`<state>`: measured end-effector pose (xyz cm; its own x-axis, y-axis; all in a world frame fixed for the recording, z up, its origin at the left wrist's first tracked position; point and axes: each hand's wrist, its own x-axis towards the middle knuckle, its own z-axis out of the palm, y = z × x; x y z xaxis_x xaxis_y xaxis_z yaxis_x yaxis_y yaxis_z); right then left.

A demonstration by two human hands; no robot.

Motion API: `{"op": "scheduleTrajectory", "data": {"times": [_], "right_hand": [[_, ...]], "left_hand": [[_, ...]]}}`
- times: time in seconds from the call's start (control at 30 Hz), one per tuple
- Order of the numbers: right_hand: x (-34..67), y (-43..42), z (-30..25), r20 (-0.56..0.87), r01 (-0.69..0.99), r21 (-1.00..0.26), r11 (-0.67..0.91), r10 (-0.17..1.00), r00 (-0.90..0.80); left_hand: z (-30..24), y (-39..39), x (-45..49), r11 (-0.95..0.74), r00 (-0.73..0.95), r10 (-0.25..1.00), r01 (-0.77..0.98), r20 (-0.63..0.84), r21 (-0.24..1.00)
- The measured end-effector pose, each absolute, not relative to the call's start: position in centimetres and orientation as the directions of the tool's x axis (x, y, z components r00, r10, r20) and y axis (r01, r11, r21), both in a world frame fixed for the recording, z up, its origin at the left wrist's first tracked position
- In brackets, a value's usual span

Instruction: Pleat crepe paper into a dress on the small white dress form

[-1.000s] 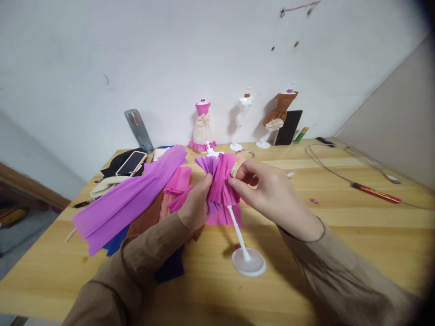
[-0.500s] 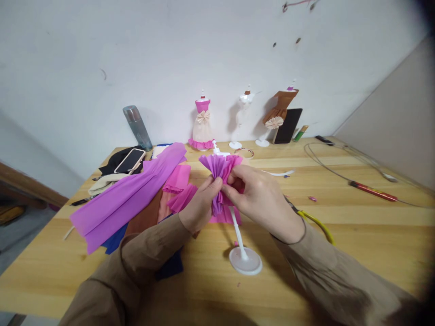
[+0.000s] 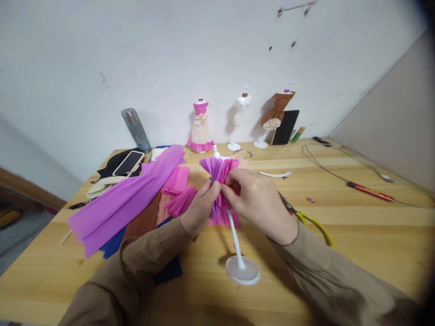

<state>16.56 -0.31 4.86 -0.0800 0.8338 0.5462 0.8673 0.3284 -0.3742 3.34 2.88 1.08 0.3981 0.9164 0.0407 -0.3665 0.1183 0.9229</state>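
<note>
A small white dress form (image 3: 235, 242) on a round base leans toward me, its upper body mostly covered by pleated crepe paper. My left hand (image 3: 201, 204) pinches the purple pleated paper (image 3: 214, 168) at its gathered middle, thumb on top. Close beside it, the thumb and forefinger of my right hand (image 3: 254, 199) are closed on the pink pleated paper (image 3: 228, 168). The fingertips of both hands nearly meet at the gather. More pink paper (image 3: 224, 218) hangs below my hands, behind the stand's pole.
Purple crepe sheets (image 3: 129, 206) and other coloured pieces lie at left, near a phone (image 3: 129, 163) and a bottle (image 3: 136, 130). Yellow-handled scissors (image 3: 314, 225) lie by my right wrist. Along the wall stand a pink-and-cream dressed form (image 3: 201, 127), a bare form (image 3: 242, 117) and a brown-dressed one (image 3: 280, 106).
Both hands keep their pinch on the pleated paper with only slight finger movement. The dress form's base has shifted slightly toward me, and the whole view has moved a little.
</note>
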Motion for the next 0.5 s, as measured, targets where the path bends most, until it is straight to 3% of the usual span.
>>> {"op": "scheduleTrajectory", "data": {"times": [0.07,0.23,0.5], "right_hand": [[16.6,-0.4,5.0,0.546,0.843,-0.387,0.374,0.830,-0.118],[17.3,-0.9,6.2,0.537,0.654,-0.552,0.517,0.821,-0.195],[17.3,-1.4,6.2,0.642,0.596,-0.596,0.538,0.765,-0.049]], "left_hand": [[0.9,3.0,3.5,0.085,0.417,0.905,-0.370,0.084,0.925],[0.4,4.1,2.8,0.016,0.401,0.905,-0.370,0.144,0.929],[1.3,5.0,0.6,-0.242,0.374,0.859,-0.305,0.350,0.921]]}}
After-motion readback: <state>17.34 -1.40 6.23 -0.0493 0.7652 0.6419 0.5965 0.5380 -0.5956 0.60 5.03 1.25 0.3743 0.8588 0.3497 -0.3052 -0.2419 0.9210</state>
